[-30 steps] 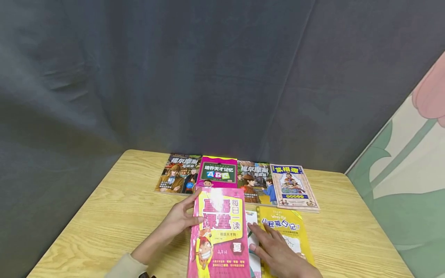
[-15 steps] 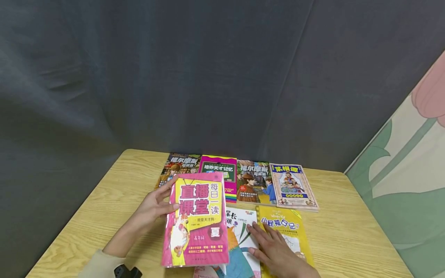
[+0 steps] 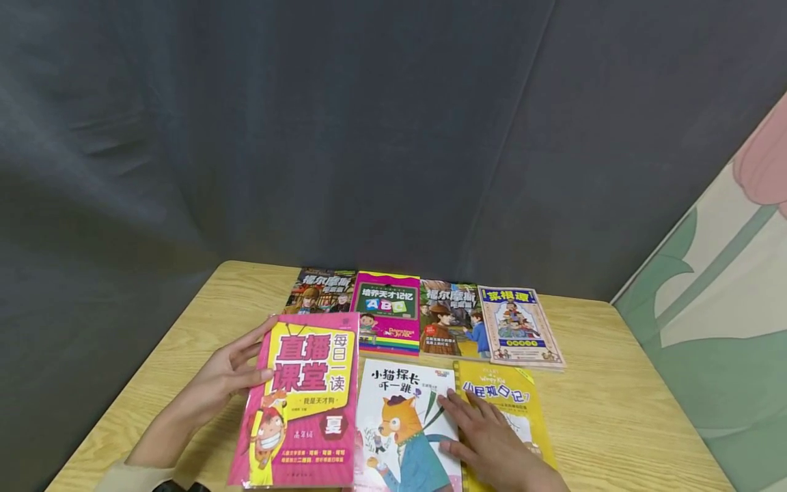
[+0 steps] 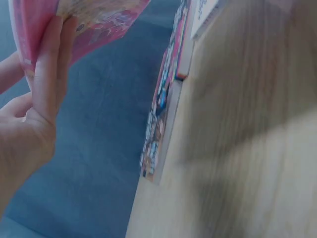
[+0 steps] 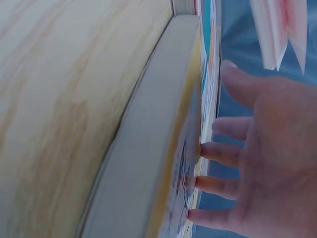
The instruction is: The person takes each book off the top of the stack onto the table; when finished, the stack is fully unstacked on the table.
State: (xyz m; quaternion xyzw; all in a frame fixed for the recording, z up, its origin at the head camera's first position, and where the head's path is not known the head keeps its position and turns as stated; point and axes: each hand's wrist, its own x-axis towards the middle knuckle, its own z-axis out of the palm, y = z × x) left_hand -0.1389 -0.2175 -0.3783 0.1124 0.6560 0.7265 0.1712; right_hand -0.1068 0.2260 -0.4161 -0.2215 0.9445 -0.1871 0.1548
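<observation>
My left hand (image 3: 218, 376) grips the left edge of a pink and yellow book (image 3: 313, 427), thumb on the cover and fingers behind. The left wrist view shows this pink book (image 4: 37, 29) held up off the table. My right hand (image 3: 492, 437) has its fingers spread, with the tips on a yellow book (image 3: 525, 403) and at the right side of a white book with an orange cat (image 3: 399, 417). In the right wrist view, the right hand's fingers (image 5: 223, 186) touch the covers of the books lying flat.
Along the back of the wooden table (image 3: 590, 403) lie a detective book (image 3: 320, 294), a magenta ABC book (image 3: 390, 294), another detective book (image 3: 451, 321) and a cream comic-style book (image 3: 519, 328). A dark curtain (image 3: 381, 137) hangs behind.
My left hand has lifted the pink book off the white cat book and carried it left, uncovering the cat cover. The right hand has stayed in place.
</observation>
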